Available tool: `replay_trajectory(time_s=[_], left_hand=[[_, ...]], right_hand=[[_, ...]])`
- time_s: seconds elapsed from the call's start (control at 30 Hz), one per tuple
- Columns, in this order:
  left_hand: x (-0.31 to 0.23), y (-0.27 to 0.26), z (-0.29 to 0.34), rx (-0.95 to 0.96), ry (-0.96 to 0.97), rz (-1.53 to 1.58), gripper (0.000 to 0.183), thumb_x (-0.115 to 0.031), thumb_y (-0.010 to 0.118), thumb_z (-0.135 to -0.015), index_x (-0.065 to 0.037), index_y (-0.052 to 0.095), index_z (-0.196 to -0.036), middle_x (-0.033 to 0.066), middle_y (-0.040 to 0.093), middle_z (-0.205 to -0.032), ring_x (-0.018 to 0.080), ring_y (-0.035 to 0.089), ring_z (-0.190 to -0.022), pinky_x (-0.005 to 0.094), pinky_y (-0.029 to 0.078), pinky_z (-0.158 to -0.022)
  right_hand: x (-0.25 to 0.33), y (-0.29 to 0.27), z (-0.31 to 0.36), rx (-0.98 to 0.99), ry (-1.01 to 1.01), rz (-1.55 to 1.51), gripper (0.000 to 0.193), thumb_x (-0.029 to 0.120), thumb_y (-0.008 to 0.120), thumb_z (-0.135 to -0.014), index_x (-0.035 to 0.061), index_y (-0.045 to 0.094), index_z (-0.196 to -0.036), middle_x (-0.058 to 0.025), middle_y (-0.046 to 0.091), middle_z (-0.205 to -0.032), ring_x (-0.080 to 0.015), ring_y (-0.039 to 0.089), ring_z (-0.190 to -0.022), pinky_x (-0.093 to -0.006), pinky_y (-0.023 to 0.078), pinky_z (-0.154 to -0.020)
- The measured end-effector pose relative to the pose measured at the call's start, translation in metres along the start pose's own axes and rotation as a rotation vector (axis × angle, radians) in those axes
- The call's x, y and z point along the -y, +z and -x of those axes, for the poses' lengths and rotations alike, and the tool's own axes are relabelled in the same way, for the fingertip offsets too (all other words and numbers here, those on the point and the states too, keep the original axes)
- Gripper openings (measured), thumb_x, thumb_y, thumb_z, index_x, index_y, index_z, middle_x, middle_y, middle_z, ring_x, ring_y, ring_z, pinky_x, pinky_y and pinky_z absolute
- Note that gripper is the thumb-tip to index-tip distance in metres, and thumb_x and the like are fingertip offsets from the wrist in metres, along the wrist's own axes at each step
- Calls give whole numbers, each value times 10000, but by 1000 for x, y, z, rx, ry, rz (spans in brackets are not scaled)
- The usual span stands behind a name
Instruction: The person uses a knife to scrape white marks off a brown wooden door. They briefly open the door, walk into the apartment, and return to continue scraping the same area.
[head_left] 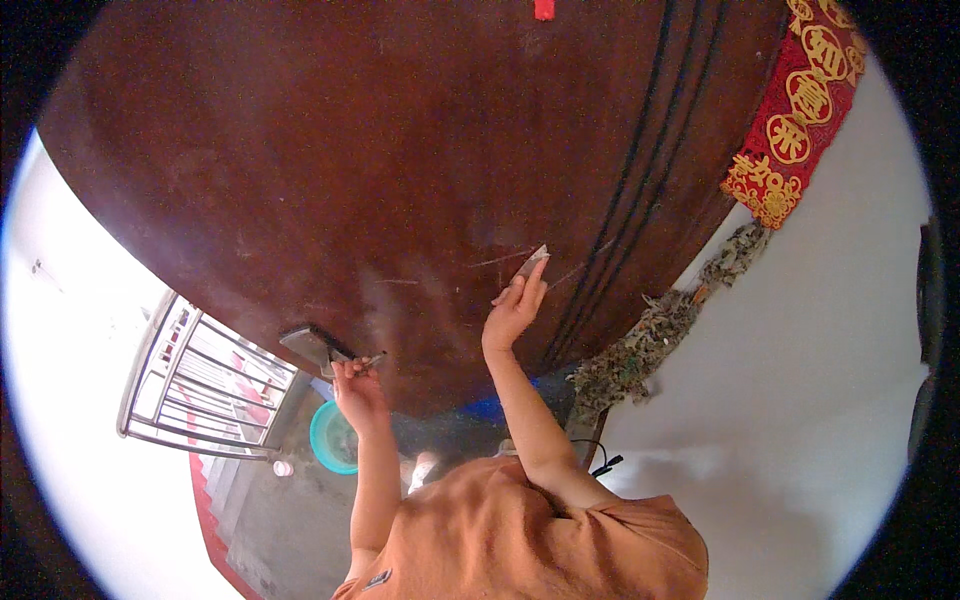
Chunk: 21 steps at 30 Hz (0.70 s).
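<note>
Dark brown panel (pixel 330 150) fills the upper view, in front of you and beyond both hands. Your right hand (pixel 515 312) reaches higher, its forearm slanting up and leftward from your orange sleeve; fingers stretch along a small flat piece (pixel 533 263), pinched and pointing up toward pale scratches (pixel 500 258). You can't be sure it touches the surface. Your left hand (pixel 361 393), lower, rises on a nearly upright forearm, fingers closed around the handle of a wide-bladed tool (pixel 312 346), its blade angled up and leftward.
</note>
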<state>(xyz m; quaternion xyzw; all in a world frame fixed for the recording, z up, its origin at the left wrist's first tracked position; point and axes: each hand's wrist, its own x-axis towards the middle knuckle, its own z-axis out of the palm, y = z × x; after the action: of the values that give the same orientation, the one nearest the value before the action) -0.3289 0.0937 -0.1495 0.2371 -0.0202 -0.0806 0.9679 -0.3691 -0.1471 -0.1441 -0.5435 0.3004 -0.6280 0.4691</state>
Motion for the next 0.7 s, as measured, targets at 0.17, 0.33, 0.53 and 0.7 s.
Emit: replay_trajectory(time_s=[0.17,0.33,0.53,0.7], left_hand=[[5,-7,-4,-3,28,-2,285,-287,502,-1023,-130,492,-785,-15,512,-756,154,524,-816,321,409,-788],[0,-7,-3,-13,11,-39,287,-302,508,-1019,-130,484,-790,-18,504,-755,158,523,-821,319,405,-770],[4,0,1,-1,24,3,200,-238,510,-1021,-111,471,-871,-14,479,-765,163,526,-815,296,420,-700],[4,1,2,-14,35,-6,204,-248,524,-1014,-114,471,-869,-19,476,-760,159,523,-814,294,420,-698]], right_hand=[[-2,-10,1,50,-65,38,476,85,415,-1038,123,350,-1508,-33,401,-978,-89,444,-640,-242,441,-532],[11,2,11,93,-2,-42,477,74,425,-1032,125,362,-1502,-34,407,-977,-93,446,-626,-233,454,-532],[9,4,4,-3,60,-84,485,76,418,-1036,141,347,-1511,-33,407,-1001,-84,448,-626,-239,461,-531],[11,-4,-5,9,101,-57,480,81,421,-1037,136,351,-1509,-28,408,-1004,-79,443,-628,-243,467,-535]])
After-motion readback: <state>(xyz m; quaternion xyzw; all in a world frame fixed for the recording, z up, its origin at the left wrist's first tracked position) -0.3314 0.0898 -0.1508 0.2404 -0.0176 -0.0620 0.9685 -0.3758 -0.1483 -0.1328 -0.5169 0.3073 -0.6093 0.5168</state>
